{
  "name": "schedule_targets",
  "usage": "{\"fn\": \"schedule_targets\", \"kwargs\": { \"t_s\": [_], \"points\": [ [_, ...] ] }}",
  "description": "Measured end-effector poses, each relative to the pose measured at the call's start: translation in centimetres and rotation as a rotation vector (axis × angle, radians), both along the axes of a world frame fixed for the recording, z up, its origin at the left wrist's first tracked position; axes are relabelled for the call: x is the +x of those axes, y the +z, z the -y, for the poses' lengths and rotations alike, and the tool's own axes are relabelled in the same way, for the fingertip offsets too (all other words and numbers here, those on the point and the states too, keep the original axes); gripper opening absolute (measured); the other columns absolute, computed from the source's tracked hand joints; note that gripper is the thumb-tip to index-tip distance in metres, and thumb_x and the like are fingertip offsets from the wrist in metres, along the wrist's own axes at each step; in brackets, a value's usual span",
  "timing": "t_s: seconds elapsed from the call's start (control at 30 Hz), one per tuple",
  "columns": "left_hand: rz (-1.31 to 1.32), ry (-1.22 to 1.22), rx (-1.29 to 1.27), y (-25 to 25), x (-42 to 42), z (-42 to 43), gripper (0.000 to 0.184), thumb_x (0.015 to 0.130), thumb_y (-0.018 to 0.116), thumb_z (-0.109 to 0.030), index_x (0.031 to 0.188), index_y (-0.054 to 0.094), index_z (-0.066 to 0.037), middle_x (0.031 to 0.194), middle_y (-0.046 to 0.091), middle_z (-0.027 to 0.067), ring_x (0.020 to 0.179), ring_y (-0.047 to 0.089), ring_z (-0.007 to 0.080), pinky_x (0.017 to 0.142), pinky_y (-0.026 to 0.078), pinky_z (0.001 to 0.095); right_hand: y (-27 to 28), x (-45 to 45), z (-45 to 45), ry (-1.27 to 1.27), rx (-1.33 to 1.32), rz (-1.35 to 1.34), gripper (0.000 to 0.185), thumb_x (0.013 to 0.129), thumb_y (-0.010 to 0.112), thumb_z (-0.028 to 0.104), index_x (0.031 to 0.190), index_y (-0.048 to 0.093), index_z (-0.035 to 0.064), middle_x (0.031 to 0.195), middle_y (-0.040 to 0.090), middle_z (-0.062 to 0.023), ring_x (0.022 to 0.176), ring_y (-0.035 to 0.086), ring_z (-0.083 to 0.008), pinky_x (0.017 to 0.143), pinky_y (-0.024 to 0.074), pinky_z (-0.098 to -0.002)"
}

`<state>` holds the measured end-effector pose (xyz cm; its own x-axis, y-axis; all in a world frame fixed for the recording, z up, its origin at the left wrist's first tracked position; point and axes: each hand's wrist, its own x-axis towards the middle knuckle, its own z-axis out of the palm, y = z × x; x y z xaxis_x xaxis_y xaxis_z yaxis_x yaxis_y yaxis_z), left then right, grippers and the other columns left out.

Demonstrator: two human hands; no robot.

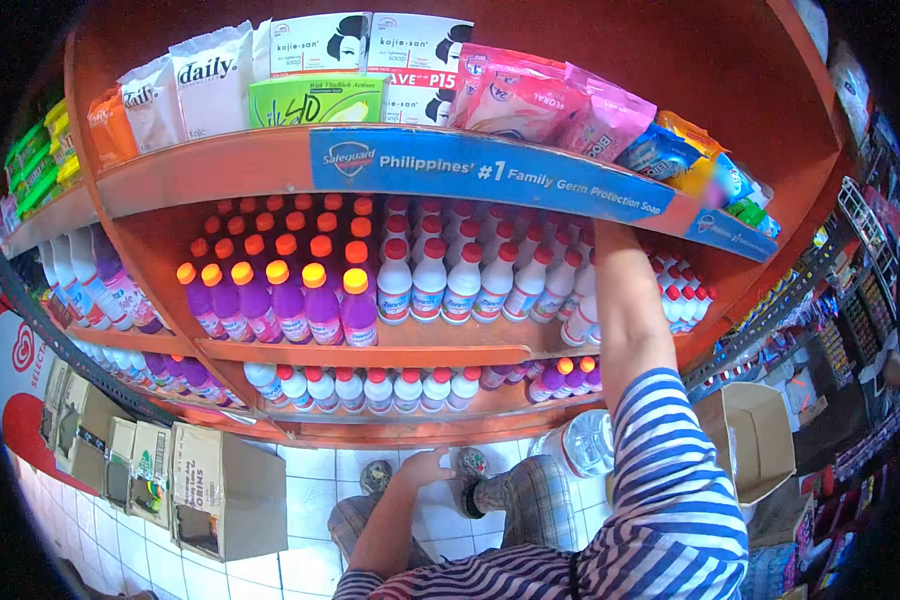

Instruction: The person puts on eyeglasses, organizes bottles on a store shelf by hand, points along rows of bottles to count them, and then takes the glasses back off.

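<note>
My right arm, in a striped sleeve, reaches into the middle shelf among white bottles with red caps (462,285). The right hand itself is hidden behind the upper shelf's blue front strip (490,172). Beside the forearm, one white bottle (578,322) leans to the side. Purple bottles with orange and yellow caps (285,300) stand in rows further left. Low in front of my body, my left hand (425,468) hangs above the tiled floor near my knees, fingers loosely bent and apart, holding nothing that I can see.
Soap boxes (318,48) and pink packs (520,92) line the top shelf. More bottles (407,390) fill the bottom shelf. Cardboard cartons (225,490) stand on the left; an open carton (760,440) and a clear plastic container (588,443) are at the right.
</note>
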<state>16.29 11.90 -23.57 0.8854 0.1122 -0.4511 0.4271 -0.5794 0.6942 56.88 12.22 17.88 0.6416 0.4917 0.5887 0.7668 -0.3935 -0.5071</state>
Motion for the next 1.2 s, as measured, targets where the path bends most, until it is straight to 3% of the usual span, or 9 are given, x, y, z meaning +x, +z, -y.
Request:
{"fn": "schedule_targets", "kwargs": {
  "t_s": [0.2, 0.37, 0.53, 0.63, 0.73, 0.87, 0.97, 1.13, 1.2],
  "points": [
    [0.081, 0.005, 0.079, -2.1, 0.1, 0.2, 0.075, 0.072, 0.068, -0.046, 0.132, 0.043, -0.008, 0.130, 0.048, 0.0184, 0.119, 0.048, 0.0316, 0.099, 0.037, 0.0405, 0.4, 0.6, 6.7, 0.310, 0.717, -0.650, 0.026, 0.085, 0.058, 0.020, 0.108, 0.058, 0.0065, 0.103, 0.061, -0.0092, 0.087, 0.061, -0.0222, 0.079, 0.0474, -0.0385],
    [0.067, 0.047, 0.046, 1.1, -0.4, 0.6, 0.070, 0.071, 0.069, -0.041, 0.128, 0.047, -0.007, 0.127, 0.051, 0.0175, 0.116, 0.049, 0.0317, 0.096, 0.040, 0.0394, -1.8, -0.9, 11.4, 0.461, 0.990, -0.943, 0.027, 0.085, 0.059, 0.018, 0.109, 0.057, 0.0063, 0.103, 0.061, -0.0088, 0.085, 0.061, -0.0209, 0.078, 0.0484, -0.0384],
    [0.111, 0.033, 0.075, 0.3, -0.4, 0.6, 0.069, 0.071, 0.068, -0.040, 0.128, 0.047, -0.008, 0.126, 0.051, 0.0186, 0.116, 0.049, 0.0326, 0.095, 0.040, 0.0405, -3.6, -8.7, 13.1, 0.637, 0.724, -0.775, 0.029, 0.083, 0.060, 0.015, 0.109, 0.056, 0.0045, 0.097, 0.062, -0.0070, 0.085, 0.063, -0.0207, 0.074, 0.0503, -0.0407],
    [0.067, 0.053, 0.067, 1.3, -0.5, 0.7, 0.068, 0.072, 0.068, -0.039, 0.128, 0.047, -0.006, 0.128, 0.049, 0.0196, 0.119, 0.046, 0.0338, 0.098, 0.038, 0.0414, -2.1, -15.4, 12.1, 0.691, 0.569, -0.803, 0.036, 0.081, 0.059, 0.012, 0.114, 0.050, -0.0014, 0.097, 0.062, -0.0126, 0.079, 0.064, -0.0205, 0.073, 0.0516, -0.0338],
    [0.073, 0.053, 0.048, 1.1, -0.5, 0.5, 0.068, 0.072, 0.068, -0.039, 0.128, 0.047, -0.007, 0.129, 0.048, 0.0195, 0.120, 0.045, 0.0335, 0.098, 0.038, 0.0415, -1.6, -19.9, 9.6, 0.633, 0.358, -0.679, 0.035, 0.078, 0.062, 0.011, 0.107, 0.054, -0.0052, 0.090, 0.063, -0.0110, 0.076, 0.064, -0.0181, 0.071, 0.0502, -0.0286],
    [0.089, 0.048, 0.076, 1.2, -0.5, 0.4, 0.068, 0.072, 0.067, -0.039, 0.129, 0.046, -0.007, 0.129, 0.048, 0.0194, 0.118, 0.047, 0.0330, 0.097, 0.039, 0.0407, -2.7, -23.8, 5.6, 0.739, 0.016, -0.529, 0.035, 0.075, 0.068, 0.012, 0.105, 0.056, -0.0015, 0.086, 0.062, -0.0076, 0.072, 0.059, -0.0100, 0.064, 0.0453, -0.0231],
    [0.095, 0.061, 0.065, 1.5, -0.6, 0.3, 0.069, 0.072, 0.067, -0.040, 0.130, 0.046, -0.010, 0.126, 0.051, 0.0195, 0.116, 0.049, 0.0323, 0.095, 0.040, 0.0403, -3.9, -25.8, 2.8, 0.814, -0.018, -0.543, 0.030, 0.076, 0.067, 0.008, 0.103, 0.057, -0.0001, 0.081, 0.060, -0.0031, 0.071, 0.055, -0.0070, 0.061, 0.0441, -0.0218],
    [0.059, 0.084, -0.001, 2.8, -0.8, 0.2, 0.069, 0.072, 0.067, -0.039, 0.131, 0.045, -0.011, 0.128, 0.050, 0.0192, 0.118, 0.048, 0.0317, 0.097, 0.039, 0.0400, -4.6, -27.1, 0.3, 0.822, -0.175, -0.554, 0.030, 0.079, 0.066, 0.010, 0.105, 0.057, -0.0020, 0.079, 0.059, -0.0030, 0.070, 0.053, -0.0073, 0.061, 0.0458, -0.0240],
    [0.145, 0.060, 0.037, 2.4, -1.0, 0.1, 0.067, 0.074, 0.067, -0.037, 0.130, 0.044, -0.007, 0.117, 0.056, 0.0204, 0.109, 0.054, 0.0329, 0.090, 0.043, 0.0401, -4.1, -27.4, 0.0, 0.831, -0.203, -0.580, 0.033, 0.080, 0.067, 0.012, 0.108, 0.056, -0.0023, 0.079, 0.059, -0.0031, 0.070, 0.053, -0.0074, 0.061, 0.0460, -0.0243]
  ]
}}
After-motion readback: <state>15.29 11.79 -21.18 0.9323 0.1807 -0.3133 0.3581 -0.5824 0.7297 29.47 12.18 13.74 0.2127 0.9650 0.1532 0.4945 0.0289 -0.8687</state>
